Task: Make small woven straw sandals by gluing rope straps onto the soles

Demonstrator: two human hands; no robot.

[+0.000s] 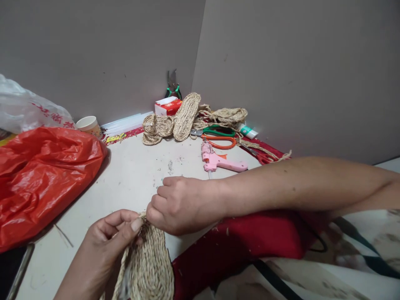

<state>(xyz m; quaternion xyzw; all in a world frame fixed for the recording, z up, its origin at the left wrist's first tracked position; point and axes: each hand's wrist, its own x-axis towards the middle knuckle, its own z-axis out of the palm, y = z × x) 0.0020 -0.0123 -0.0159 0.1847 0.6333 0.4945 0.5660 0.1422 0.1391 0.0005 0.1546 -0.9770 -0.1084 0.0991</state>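
A woven straw sole (pixel 153 262), coiled from braided cord, hangs at the lower middle near the table's front edge. My left hand (pixel 109 239) pinches its upper end between thumb and fingers. A loose length of straw braid (pixel 120 273) runs down below that hand. Curled at the sole's top right edge is my right hand (pixel 184 204), its fingers closed and its fingertips hidden. Beyond it, a pink glue gun (pixel 215 160) lies on its side on the white table (pixel 140 171).
Finished straw soles (pixel 186 116), orange-and-green-handled scissors (pixel 221 143), pliers (pixel 173 85) and a red-white box (pixel 168 106) stand along the back wall. On the left are a red plastic bag (pixel 46 179), a paper cup (pixel 89 125), glue sticks (pixel 125 124) and a phone (pixel 18 271).
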